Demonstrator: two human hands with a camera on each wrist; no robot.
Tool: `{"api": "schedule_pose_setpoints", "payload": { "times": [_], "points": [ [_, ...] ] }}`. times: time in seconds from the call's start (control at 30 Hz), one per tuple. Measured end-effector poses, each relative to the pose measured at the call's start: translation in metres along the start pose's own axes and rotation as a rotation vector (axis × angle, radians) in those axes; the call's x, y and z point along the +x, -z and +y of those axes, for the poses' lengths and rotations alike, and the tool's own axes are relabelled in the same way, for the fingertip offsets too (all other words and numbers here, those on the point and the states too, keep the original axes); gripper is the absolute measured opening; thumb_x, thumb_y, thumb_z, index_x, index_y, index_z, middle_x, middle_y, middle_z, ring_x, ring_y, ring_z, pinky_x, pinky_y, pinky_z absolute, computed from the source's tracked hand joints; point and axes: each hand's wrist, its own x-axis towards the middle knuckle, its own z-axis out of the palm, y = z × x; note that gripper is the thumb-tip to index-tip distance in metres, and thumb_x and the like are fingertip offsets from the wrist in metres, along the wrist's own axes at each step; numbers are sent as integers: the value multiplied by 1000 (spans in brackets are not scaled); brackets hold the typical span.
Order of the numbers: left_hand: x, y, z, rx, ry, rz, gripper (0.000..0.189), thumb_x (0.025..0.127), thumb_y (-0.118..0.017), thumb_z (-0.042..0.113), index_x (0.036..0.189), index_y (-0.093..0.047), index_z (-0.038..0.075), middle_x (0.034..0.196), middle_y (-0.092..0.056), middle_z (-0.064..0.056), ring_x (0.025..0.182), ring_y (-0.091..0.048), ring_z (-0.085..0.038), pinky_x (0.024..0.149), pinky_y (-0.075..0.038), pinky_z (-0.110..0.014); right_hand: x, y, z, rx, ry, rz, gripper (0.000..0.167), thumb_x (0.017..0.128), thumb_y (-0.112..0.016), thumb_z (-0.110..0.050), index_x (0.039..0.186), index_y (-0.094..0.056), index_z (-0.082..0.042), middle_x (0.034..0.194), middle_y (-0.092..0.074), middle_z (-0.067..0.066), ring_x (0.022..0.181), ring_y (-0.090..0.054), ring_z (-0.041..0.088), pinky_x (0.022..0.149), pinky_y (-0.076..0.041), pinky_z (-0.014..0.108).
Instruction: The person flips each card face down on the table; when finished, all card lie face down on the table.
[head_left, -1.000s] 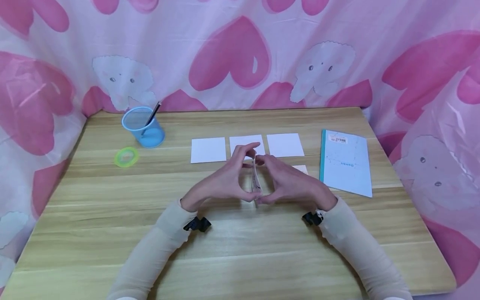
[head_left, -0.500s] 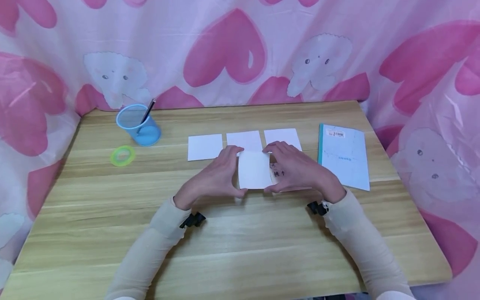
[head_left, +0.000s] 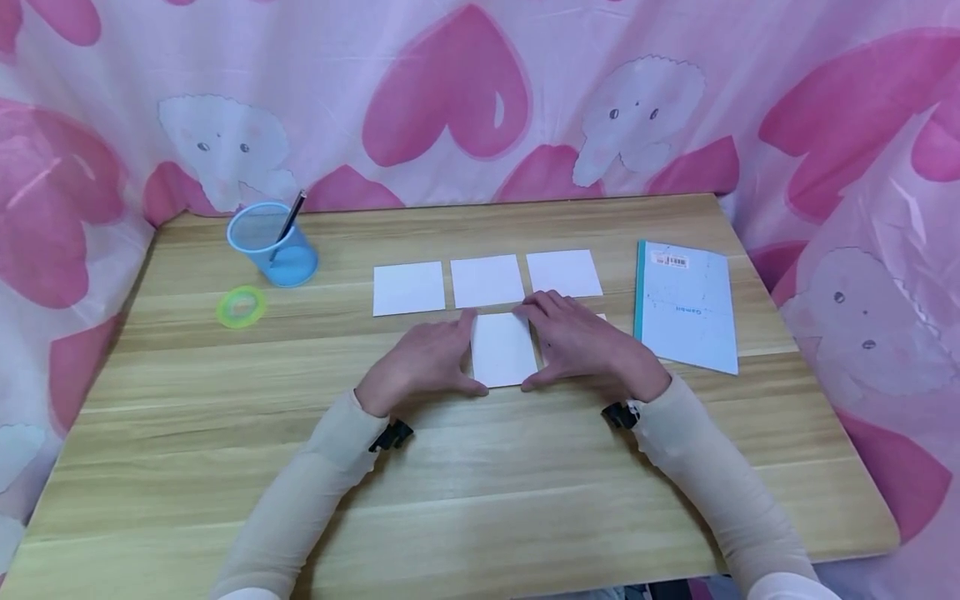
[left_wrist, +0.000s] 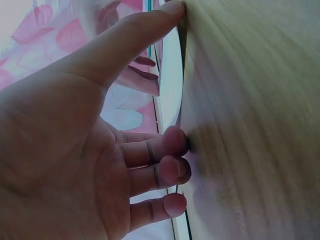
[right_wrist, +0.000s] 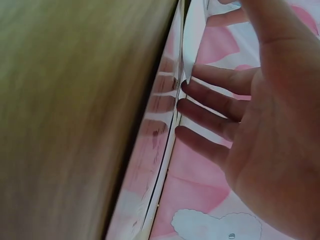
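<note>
A blank white card [head_left: 504, 350] lies low over the middle of the table, its near and far corners between the two hands. My left hand [head_left: 432, 354] holds its left side, thumb at the near corner and fingers at the far one. My right hand [head_left: 581, 343] grips the right side the same way. In the left wrist view the card [left_wrist: 172, 75] appears edge-on and slightly bowed between thumb and fingers. In the right wrist view the card [right_wrist: 195, 37] meets the fingertips, tilted a little above the table. Another card [right_wrist: 155, 115], with dark marks, lies beneath the right hand, mostly hidden from the head view.
Behind the hands is a row of three white cards, left [head_left: 408, 288], middle [head_left: 487, 281] and right [head_left: 564, 273]. A blue notebook [head_left: 686, 308] lies at the right. At the left are a blue mesh cup [head_left: 292, 265] with a pen [head_left: 291, 215] and a yellow-green ring [head_left: 242, 307].
The card stood on edge between the hands, then turned blank side up and came down toward the table. Both hands spread apart to its two sides and lowered with it.
</note>
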Motion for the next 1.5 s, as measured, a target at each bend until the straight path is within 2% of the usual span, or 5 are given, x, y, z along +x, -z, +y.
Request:
{"api": "schedule_pose_setpoints", "payload": {
  "times": [0.43, 0.7, 0.97, 1.17, 1.5],
  "points": [
    [0, -2, -3, -17, 0, 14, 100, 64, -84, 61, 132, -38, 4, 93, -57, 1, 71, -55, -16, 63, -47, -31, -1, -1, 1, -9, 0, -27, 114, 64, -72, -77, 146, -39, -4, 141, -35, 9, 125, -33, 22, 108, -31, 45],
    [0, 1, 5, -55, 11, 32, 107, 74, -77, 61, 151, -25, 7, 139, -50, -7, 111, -53, -17, 95, -46, -34, -39, 30, 27, 143, -148, 34, 104, 64, -78, -69, 147, -41, -18, 141, -39, 0, 124, -37, 18, 101, -38, 44],
    [34, -1, 46, 79, -165, 134, 88, 79, -70, 62, 140, -47, 4, 120, -50, -8, 101, -47, -19, 89, -45, -32, -82, 26, 64, 104, -193, 10, 99, 62, -86, -60, 141, -49, -13, 131, -47, 6, 114, -41, 20, 97, -36, 44],
    [58, -12, 68, 159, -171, 72, 90, 74, -73, 66, 132, -51, 0, 116, -46, -8, 102, -43, -21, 86, -43, -32, -84, 22, 69, 91, -175, -28, 101, 63, -85, -59, 144, -46, -13, 132, -46, 7, 112, -40, 23, 95, -37, 47],
    [72, -16, 79, 218, -168, 84, 83, 70, -75, 67, 118, -55, 2, 104, -39, -3, 95, -39, -19, 73, -39, -28, -86, 22, 73, 91, -151, -1, 90, 63, -88, -54, 136, -53, -13, 126, -47, 7, 109, -41, 22, 95, -37, 45]
  ]
}}
